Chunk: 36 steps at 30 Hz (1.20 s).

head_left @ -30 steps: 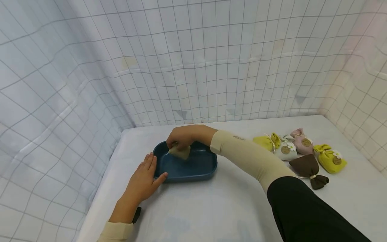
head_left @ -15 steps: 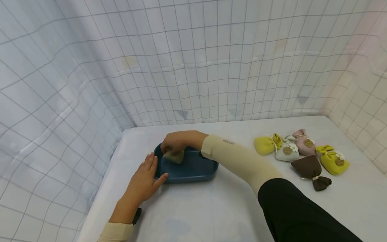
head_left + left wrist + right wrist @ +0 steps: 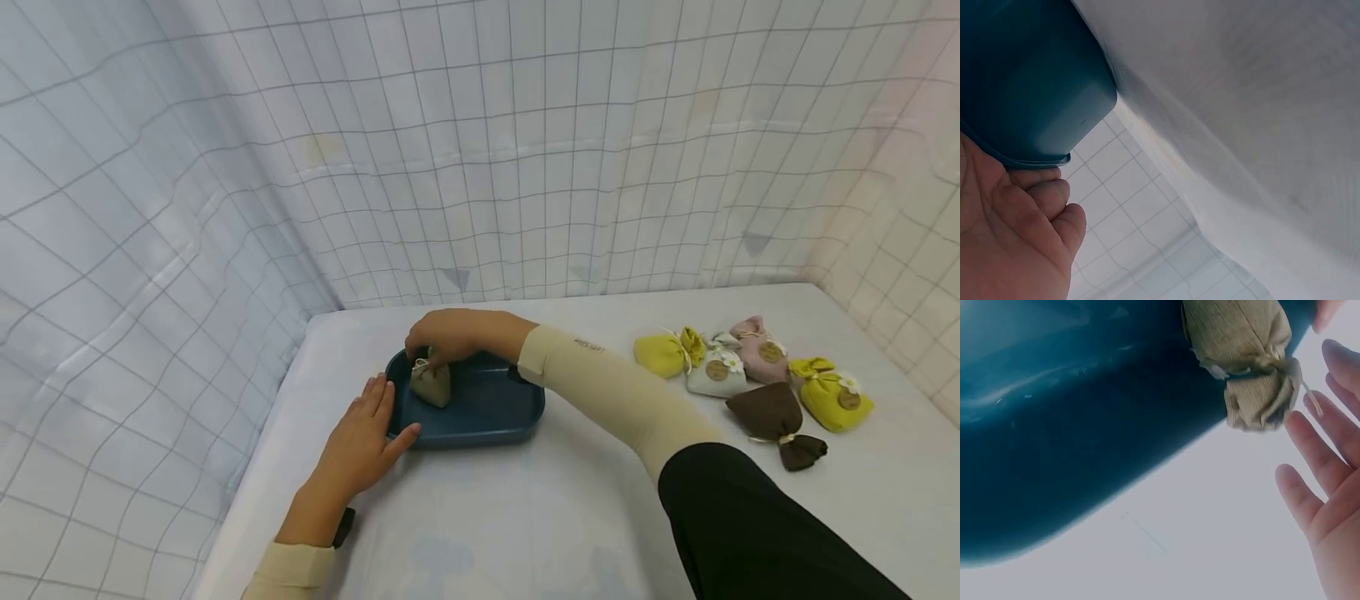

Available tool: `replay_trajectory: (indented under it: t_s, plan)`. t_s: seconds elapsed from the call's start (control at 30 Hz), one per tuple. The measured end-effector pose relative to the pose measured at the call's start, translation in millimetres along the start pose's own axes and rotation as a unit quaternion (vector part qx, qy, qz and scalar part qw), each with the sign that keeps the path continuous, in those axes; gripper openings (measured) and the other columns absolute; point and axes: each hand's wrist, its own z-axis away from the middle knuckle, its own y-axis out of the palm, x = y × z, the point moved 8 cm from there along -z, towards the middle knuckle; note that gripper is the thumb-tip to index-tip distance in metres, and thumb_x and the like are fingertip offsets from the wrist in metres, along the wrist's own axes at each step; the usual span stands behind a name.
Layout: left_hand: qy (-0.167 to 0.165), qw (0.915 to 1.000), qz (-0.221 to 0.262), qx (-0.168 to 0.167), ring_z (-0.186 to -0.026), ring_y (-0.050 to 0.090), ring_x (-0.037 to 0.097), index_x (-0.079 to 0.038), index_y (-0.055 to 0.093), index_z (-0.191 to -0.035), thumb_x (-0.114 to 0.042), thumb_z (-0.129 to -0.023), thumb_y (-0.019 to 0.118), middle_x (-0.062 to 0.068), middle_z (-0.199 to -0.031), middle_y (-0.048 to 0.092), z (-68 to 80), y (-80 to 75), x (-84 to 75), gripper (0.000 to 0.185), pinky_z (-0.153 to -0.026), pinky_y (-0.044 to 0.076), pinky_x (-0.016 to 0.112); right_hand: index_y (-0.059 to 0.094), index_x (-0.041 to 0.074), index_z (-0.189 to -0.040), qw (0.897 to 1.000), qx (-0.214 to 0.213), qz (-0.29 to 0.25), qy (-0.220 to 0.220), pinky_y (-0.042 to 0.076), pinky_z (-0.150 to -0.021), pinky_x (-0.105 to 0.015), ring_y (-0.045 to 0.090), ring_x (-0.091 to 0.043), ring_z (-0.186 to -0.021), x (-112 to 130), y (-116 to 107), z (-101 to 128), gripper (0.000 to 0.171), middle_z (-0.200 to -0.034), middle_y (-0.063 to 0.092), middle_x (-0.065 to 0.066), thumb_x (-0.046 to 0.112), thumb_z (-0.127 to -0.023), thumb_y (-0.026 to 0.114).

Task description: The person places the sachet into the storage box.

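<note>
A dark blue tray [image 3: 487, 408] lies on the white table. A tan cloth pouch [image 3: 432, 384] stands in its left end, tied top up. My right hand [image 3: 426, 350] hovers just over the pouch's top, and in the right wrist view its fingers [image 3: 1310, 462] are spread beside the pouch [image 3: 1241, 344] without gripping it. My left hand [image 3: 365, 437] lies flat against the tray's left side, thumb along the front corner. In the left wrist view its fingers [image 3: 1041, 200] touch the tray's rim [image 3: 1029, 159].
Several more pouches lie at the right of the table: yellow [image 3: 663, 352], white [image 3: 714, 372], pink [image 3: 757, 350], yellow-green [image 3: 831, 398] and brown [image 3: 772, 417]. Grid-patterned fabric walls [image 3: 480, 167] close in the back and both sides.
My right hand set the tan pouch down in the tray's left end and let go of it. The pouch now stands upright. My left hand has stayed on the tray.
</note>
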Motion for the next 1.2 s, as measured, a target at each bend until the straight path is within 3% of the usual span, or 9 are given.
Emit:
replay_trajectory:
  t_s: [0.2,0.5,0.83,1.2]
  plan:
    - [-0.013,0.9999,-0.006,0.003,-0.148,0.014,0.041,0.01,0.025,-0.152,-0.058,-0.099,0.05,0.025,-0.161,0.017,2.7,-1.2,2.8,0.09,-0.116,0.021,0.057,0.063,0.013,-0.132,0.999,-0.035,-0.025,0.016,0.04,-0.106,-0.03,0.052,-0.017,-0.127,-12,-19,28,0.036,-0.135,0.059,0.0,0.022,-0.097,0.068]
    - [-0.006,0.9999,-0.01,0.003,-0.149,0.014,0.04,0.009,0.023,-0.153,-0.06,-0.099,0.048,0.025,-0.161,0.015,-2.6,0.1,-1.0,0.092,-0.116,0.02,0.057,0.063,0.011,-0.133,0.989,-0.097,-0.077,0.078,0.044,-0.104,-0.036,0.053,-0.022,-0.127,-61,-34,99,0.039,-0.135,0.06,-0.003,0.02,-0.095,0.07]
    - [-0.004,1.0,-0.008,0.001,-0.148,0.015,0.041,0.011,0.024,-0.152,-0.058,-0.099,0.049,0.026,-0.16,0.017,-2.3,-0.5,-4.2,0.09,-0.116,0.021,0.057,0.066,0.012,-0.128,0.962,-0.152,-0.131,0.186,0.047,-0.099,-0.045,0.056,-0.025,-0.121,-124,-17,192,0.038,-0.132,0.062,-0.004,0.022,-0.092,0.074]
    - [-0.004,1.0,-0.003,-0.001,-0.148,0.015,0.042,0.011,0.024,-0.152,-0.058,-0.099,0.048,0.027,-0.16,0.017,-0.6,-1.6,-4.9,0.09,-0.116,0.02,0.058,0.061,0.006,-0.132,0.931,-0.161,-0.18,0.272,0.045,-0.1,-0.052,0.054,-0.032,-0.124,-165,20,280,0.04,-0.134,0.06,-0.011,0.021,-0.095,0.07]
